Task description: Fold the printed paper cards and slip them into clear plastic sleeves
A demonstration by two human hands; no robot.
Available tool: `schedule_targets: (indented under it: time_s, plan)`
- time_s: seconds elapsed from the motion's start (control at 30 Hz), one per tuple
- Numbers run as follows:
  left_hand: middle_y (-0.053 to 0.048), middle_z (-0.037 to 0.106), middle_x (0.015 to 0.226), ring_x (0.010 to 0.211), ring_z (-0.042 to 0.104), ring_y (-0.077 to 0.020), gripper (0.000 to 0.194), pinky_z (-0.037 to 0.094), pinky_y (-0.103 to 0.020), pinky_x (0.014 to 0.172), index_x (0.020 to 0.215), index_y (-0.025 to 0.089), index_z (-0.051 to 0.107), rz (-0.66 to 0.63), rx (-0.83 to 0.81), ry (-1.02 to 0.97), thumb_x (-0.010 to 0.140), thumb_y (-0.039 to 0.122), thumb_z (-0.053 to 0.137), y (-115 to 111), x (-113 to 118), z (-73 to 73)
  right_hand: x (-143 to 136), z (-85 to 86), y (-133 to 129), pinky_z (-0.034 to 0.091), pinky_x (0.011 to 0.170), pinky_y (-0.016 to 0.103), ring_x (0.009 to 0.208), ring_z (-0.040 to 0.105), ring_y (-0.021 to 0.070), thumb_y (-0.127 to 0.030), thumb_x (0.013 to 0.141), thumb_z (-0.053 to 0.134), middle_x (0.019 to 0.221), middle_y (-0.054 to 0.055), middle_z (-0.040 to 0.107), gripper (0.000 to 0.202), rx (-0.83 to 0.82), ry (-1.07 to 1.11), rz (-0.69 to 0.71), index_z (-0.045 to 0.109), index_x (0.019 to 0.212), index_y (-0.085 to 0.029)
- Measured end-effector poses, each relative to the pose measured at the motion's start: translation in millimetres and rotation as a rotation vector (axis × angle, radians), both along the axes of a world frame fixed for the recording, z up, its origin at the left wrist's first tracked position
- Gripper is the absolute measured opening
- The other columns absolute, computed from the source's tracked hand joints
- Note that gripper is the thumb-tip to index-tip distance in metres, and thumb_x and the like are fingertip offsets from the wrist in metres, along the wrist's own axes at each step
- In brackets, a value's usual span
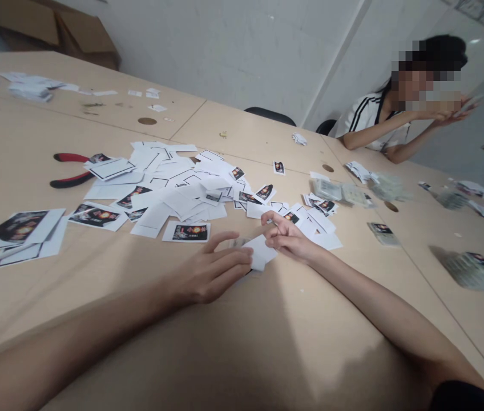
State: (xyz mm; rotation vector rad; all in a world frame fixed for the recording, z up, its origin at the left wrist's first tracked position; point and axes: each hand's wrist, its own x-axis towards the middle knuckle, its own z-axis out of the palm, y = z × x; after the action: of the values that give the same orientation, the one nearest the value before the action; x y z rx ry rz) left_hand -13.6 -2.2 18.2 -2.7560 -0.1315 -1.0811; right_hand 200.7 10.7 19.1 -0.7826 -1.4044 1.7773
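Observation:
Between my two hands is a small white paper [259, 251], low over the wooden table. My left hand [212, 268] has its fingertips closed on the paper's left edge. The fingers of my right hand [287, 237] are bent and pinch its upper right side. Something pale and partly see-through lies behind the paper, mostly hidden by it and my left fingers. Just beyond my hands spreads a loose pile of white papers [182, 197], some printed with dark pictures. One printed card [186, 232] lies close to my left hand.
Red-and-black-handled pliers [71, 181] lie left of the pile. More printed cards [25, 231] are at the left. Clear packets [331, 189] and a larger packet stack [477, 273] lie to the right. A person [379, 120] sits at the back right, holding something thin. Cardboard boxes [53, 31] stand at the back left.

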Motion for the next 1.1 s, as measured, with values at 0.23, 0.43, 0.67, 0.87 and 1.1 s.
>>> schedule_targets:
  time_s: [0.23, 0.43, 0.67, 0.87, 1.1]
  plan:
    - [-0.010, 0.066, 0.087, 0.091, 0.059, -0.0150, 0.020, 0.037, -0.041, 0.092, 0.091, 0.012, 0.049, 0.018, -0.010, -0.021, 0.082, 0.005, 0.032, 0, 0, -1.9, 1, -2.6, 1, 0.025, 0.042, 0.016, 0.040, 0.034, 0.0036, -0.012, 0.063, 0.057, 0.046, -0.012, 0.042, 0.031, -0.010, 0.000, -0.020, 0.038, 0.087, -0.020]
    - [-0.013, 0.066, 0.083, 0.087, 0.060, -0.0158, 0.018, 0.037, -0.042, 0.091, 0.087, 0.009, 0.051, -0.007, -0.005, -0.047, 0.081, 0.004, 0.035, 1, 2, -3.8, 2, -6.4, 2, 0.025, 0.042, 0.015, 0.041, 0.033, 0.0033, -0.011, 0.063, 0.056, 0.047, -0.011, 0.041, 0.030, -0.009, 0.047, -0.028, 0.038, 0.086, -0.020]
    - [-0.012, 0.066, 0.081, 0.085, 0.060, -0.0152, 0.019, 0.038, -0.041, 0.089, 0.085, 0.009, 0.052, -0.007, -0.008, -0.044, 0.081, 0.003, 0.034, 1, 2, -1.9, 2, -9.8, 4, 0.021, 0.040, 0.015, 0.040, 0.028, 0.0033, -0.012, 0.061, 0.058, 0.046, -0.012, 0.036, 0.031, -0.005, 0.067, -0.053, 0.039, 0.085, -0.020]
    - [-0.011, 0.066, 0.081, 0.086, 0.060, -0.0150, 0.018, 0.038, -0.040, 0.089, 0.086, 0.009, 0.052, -0.005, -0.021, -0.061, 0.081, 0.004, 0.035, 1, 2, -3.6, 3, -12.1, 5, 0.021, 0.041, 0.015, 0.040, 0.026, 0.0034, -0.010, 0.061, 0.058, 0.046, -0.011, 0.035, 0.032, -0.017, 0.103, -0.072, 0.039, 0.085, -0.020]
    - [-0.013, 0.065, 0.083, 0.088, 0.059, -0.0162, 0.016, 0.037, -0.041, 0.089, 0.086, 0.008, 0.052, -0.033, -0.028, -0.075, 0.080, 0.003, 0.038, 2, 1, -7.3, 3, -16.2, 7, 0.025, 0.044, 0.017, 0.041, 0.031, 0.0051, -0.010, 0.059, 0.057, 0.047, -0.010, 0.037, 0.033, -0.044, 0.131, -0.136, 0.042, 0.086, -0.021]
